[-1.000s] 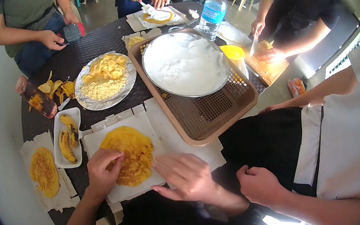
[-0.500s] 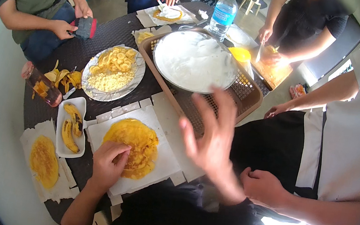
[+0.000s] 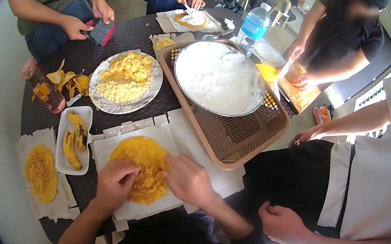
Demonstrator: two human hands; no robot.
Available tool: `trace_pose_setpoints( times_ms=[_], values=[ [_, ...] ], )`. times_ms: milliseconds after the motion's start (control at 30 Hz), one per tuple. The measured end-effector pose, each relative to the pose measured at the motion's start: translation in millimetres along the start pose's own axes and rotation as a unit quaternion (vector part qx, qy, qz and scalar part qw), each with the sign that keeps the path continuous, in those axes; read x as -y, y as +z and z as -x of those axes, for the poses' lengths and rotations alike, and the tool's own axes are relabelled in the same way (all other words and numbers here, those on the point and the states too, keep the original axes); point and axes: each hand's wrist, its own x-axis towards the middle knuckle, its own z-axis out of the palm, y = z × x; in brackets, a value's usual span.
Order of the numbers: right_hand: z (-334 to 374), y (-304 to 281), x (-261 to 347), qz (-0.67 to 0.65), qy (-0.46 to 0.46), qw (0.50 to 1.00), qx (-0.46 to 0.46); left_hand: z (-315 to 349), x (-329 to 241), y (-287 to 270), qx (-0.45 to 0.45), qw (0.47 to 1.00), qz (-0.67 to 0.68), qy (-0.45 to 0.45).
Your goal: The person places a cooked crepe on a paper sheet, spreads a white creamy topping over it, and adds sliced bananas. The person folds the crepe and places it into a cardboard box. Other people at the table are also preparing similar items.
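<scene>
A round yellow crepe [image 3: 144,152] with brown patches lies on white paper [image 3: 103,149] over cardboard in front of me. My left hand [image 3: 116,180] is closed in a pinch above its lower left part; what the fingertips hold, if anything, is too small to make out. At the crepe's right edge is my right hand [image 3: 188,178], its fingers curled in and slightly blurred. I cannot tell whether they grip the edge. A second crepe [image 3: 41,173] rests on torn paper at the left, beside a white tray [image 3: 85,154] with two browned bananas [image 3: 71,147].
A plate [image 3: 108,106] holds sliced bananas and yellow crumbles. A brown basket [image 3: 229,163] carries a bowl of white cream [image 3: 218,80]. A jar [image 3: 44,87], banana peels [image 3: 68,80] and a water bottle [image 3: 253,28] stand around. Several people work nearby; one stands close at my right.
My right hand has come down and left from in front of the basket to the crepe's right edge. The left hand keeps its pinch over the crepe. The view has shifted slightly.
</scene>
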Motion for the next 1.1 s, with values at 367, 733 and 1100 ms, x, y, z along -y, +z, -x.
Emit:
trace_pose_setpoints(
  times_ms=[367,733,1100],
  values=[
    [1.3,-0.3,2.8,0.001,0.04,0.999,0.027,0.8,4.2,0.6,-0.003,1.0,-0.006,0.0],
    [1.4,-0.4,3.3,-0.014,0.068,0.996,0.052,-0.7,2.1,2.1,-0.024,1.0,0.001,0.004],
    [2.4,2.1,-0.3,0.009,0.022,0.999,0.025,0.7,0.6,0.6,-0.032,0.999,0.01,-0.003]
  ],
)
